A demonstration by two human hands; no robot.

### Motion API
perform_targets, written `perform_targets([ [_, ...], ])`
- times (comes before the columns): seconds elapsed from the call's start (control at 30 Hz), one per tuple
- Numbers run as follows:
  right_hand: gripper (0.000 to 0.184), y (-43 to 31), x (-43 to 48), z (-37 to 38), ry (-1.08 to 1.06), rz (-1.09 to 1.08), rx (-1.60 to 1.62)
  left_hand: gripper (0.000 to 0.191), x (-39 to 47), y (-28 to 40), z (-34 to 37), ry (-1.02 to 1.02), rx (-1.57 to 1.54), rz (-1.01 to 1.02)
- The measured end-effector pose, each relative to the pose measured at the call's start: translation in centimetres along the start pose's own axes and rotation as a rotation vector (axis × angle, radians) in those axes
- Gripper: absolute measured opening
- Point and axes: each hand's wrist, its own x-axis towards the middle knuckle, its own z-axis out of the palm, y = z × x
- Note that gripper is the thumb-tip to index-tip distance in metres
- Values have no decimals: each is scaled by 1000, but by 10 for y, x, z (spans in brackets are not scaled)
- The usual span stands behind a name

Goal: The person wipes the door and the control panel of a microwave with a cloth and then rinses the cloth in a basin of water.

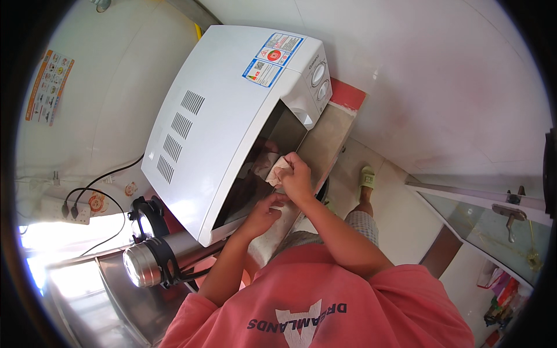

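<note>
A white Galanz microwave oven with two dials stands on a counter ledge. My right hand grips a crumpled pale cloth or tissue against or just before the dark glass door. The glass reflects the hand and the cloth. My left hand is by the lower part of the door, just below my right wrist. Its fingers are apart and I see nothing in them; whether it touches the door edge is hard to tell.
Two steel vacuum flasks with black handles, one lying forward and one behind, are left of the microwave. Black cables run to a power strip. The ledge juts out under the door. A glazed door with a lever handle is at right.
</note>
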Motion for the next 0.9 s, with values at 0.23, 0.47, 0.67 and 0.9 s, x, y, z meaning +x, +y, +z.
perform_targets([
  [0.23,8,-53,-14,14,-1,96,-53,39,-1,-4,-1,31,12,10],
  [0.47,8,-74,-28,20,-113,-58,133,48,-4,-5,1,43,37,57],
  [0.67,9,-27,-12,10,-96,-102,168,45,1,-8,-1,43,39,69],
  [0.9,6,-44,-12,15,7,78,96,40,1,-12,-3,36,26,41],
])
